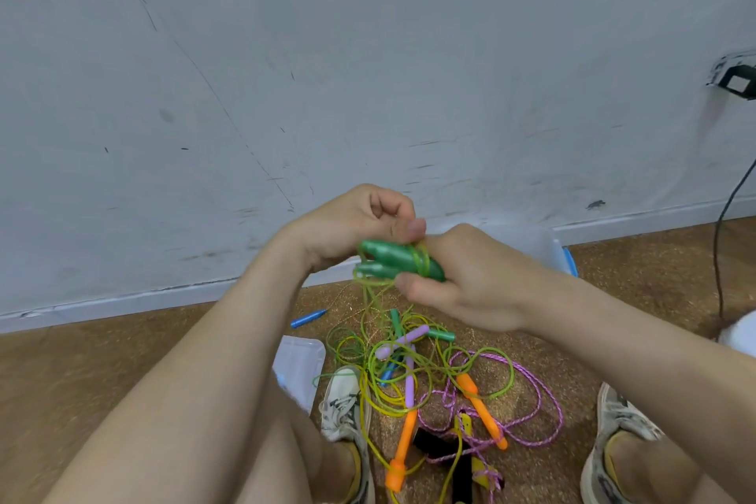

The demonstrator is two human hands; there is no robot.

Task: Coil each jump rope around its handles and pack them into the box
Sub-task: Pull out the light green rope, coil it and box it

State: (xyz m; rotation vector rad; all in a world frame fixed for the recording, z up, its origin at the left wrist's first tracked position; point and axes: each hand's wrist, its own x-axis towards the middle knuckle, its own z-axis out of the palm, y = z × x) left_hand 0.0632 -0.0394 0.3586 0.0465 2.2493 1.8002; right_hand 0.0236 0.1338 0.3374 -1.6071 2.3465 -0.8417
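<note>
right grip holds paired green handles | left grip pinches green rope looped round them | tangled ropes on floor

The right hand covers the far ends of the green handles. Whether the left hand pinches the green rope cannot be told. The clear box is mostly hidden behind the right hand. The picture's bottom edge cuts off a black-and-yellow thing.
</note>
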